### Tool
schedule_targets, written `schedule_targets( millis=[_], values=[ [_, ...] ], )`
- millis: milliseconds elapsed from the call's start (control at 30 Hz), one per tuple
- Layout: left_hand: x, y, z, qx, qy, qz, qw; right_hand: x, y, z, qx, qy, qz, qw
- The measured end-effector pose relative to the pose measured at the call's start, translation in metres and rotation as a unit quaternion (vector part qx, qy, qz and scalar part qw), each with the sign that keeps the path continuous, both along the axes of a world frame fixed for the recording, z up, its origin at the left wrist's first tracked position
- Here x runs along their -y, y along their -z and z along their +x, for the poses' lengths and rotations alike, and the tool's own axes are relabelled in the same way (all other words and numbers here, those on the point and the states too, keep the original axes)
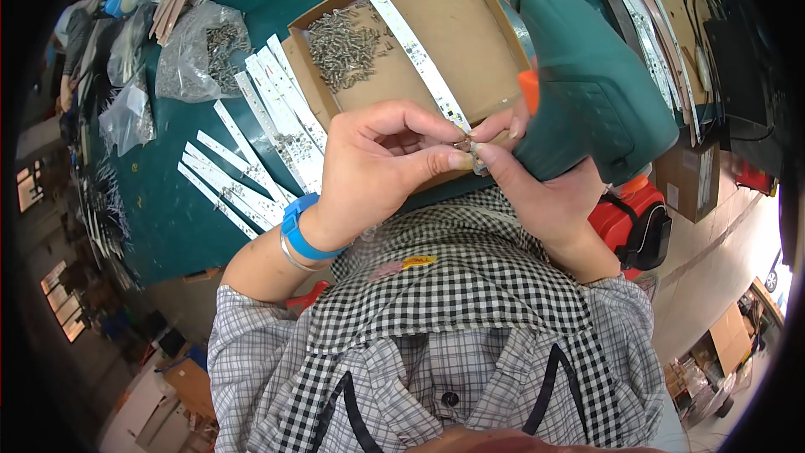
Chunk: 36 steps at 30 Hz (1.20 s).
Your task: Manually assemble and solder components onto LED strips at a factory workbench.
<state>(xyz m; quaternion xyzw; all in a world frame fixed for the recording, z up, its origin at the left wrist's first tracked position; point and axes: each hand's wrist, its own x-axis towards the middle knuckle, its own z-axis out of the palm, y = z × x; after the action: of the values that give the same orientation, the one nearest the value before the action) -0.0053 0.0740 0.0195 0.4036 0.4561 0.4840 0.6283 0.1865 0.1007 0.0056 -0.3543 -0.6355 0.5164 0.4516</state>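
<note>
A narrow white LED strip (411,42) slants across the cardboard tray, its near end at my fingertips. My left hand (390,151) is closed in a pinch at that end, index finger and thumb together. Between the fingertips of both hands sits a tiny metal piece (462,144), too small to name surely. My right hand (545,193) touches the same spot with thumb and fingertips. Its palm is closed around the handle of a green and orange power drill (599,84), whose nose points up and away. The lower handle and some fingers are hidden.
Many small screws (340,46) lie heaped in the shallow cardboard tray (461,8). Several white LED strips (285,101) fan out left of it on the green table (159,210). Behind them is a clear plastic bag (201,50) of small metal parts. More strips line the right side.
</note>
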Motion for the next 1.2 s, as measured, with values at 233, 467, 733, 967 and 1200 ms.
schedule_targets(
  millis=[233,467,733,967,1200],
  values=[
    [-0.001,-0.001,0.003,-0.052,0.017,0.021,0.998,0.0,0.005,0.002,0.052,-0.004,0.044,0.998],
    [-0.002,-0.006,-0.002,-0.065,0.014,-0.051,0.996,-0.003,0.025,0.001,0.176,-0.031,0.156,0.971],
    [-0.045,0.022,-0.038,-0.267,-0.025,0.041,0.963,-0.008,0.016,-0.007,0.021,0.052,0.003,0.998],
    [-0.064,0.049,-0.047,-0.388,-0.052,0.103,0.914,-0.009,0.027,0.009,-0.045,0.031,-0.003,0.999],
    [-0.064,0.056,-0.049,-0.409,-0.055,0.118,0.903,-0.013,0.024,0.016,-0.023,0.027,0.001,0.999]
  ],
)
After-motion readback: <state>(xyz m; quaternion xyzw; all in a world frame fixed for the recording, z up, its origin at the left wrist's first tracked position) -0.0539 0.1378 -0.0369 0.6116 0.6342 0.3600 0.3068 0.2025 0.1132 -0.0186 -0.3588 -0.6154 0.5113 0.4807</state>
